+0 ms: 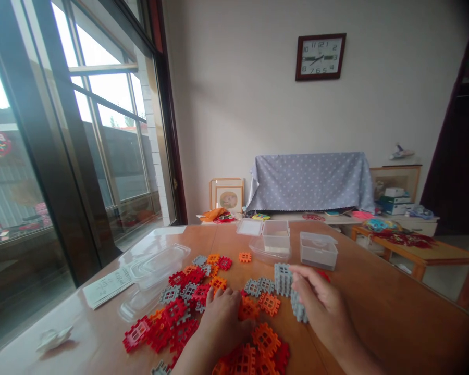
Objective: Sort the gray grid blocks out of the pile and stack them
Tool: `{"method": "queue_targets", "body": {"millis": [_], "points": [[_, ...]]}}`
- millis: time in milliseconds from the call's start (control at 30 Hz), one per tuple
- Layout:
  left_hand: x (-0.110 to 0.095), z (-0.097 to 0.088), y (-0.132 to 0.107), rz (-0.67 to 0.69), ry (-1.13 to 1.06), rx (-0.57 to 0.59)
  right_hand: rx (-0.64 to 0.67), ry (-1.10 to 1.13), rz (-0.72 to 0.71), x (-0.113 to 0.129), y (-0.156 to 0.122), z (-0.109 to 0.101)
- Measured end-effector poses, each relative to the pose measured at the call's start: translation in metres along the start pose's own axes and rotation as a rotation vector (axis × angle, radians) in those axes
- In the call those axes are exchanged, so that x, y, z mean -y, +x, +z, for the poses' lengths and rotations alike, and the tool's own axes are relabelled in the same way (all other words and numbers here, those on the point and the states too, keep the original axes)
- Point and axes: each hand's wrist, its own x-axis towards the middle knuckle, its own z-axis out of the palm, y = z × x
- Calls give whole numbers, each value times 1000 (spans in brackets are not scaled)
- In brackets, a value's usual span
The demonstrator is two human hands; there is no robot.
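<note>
My left hand (224,315) lies over a spread pile of red, orange and grey plastic building pieces with notched edges and window-like holes. Its fingers are bent and its thumb stands apart, close to an orange piece (250,308). The fingertips are partly hidden, with nothing seen gripped in them. Closed around a stack of grey notched pieces (298,308), my right hand (322,299) is on the pile's right side. Touching or just beside its fingers stands another upright grey stack (283,279). Two loose grey pieces (259,286) lie to the left of that stack.
Behind the pile are clear plastic boxes (276,234) and a lidded clear box (318,251). Clear lids (160,263) and written paper sheets (108,286) lie at left, with a crumpled tissue (53,339) nearer. A stray orange piece (245,257) sits mid-table.
</note>
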Motion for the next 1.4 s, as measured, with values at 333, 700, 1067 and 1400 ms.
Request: {"method": "queue_targets", "body": {"millis": [333, 700, 1067, 1400], "points": [[-8, -3, -4, 4, -49, 17, 47, -298, 110, -55, 41, -46], [-11, 2, -4, 11, -45, 42, 215, -561, 84, -62, 33, -36], [-11, 3, -4, 7, -62, 49, 208, -545, 62, -71, 33, -31], [-13, 1, -2, 0, -41, 54, 196, -584, 37, -71, 32, -30]]}}
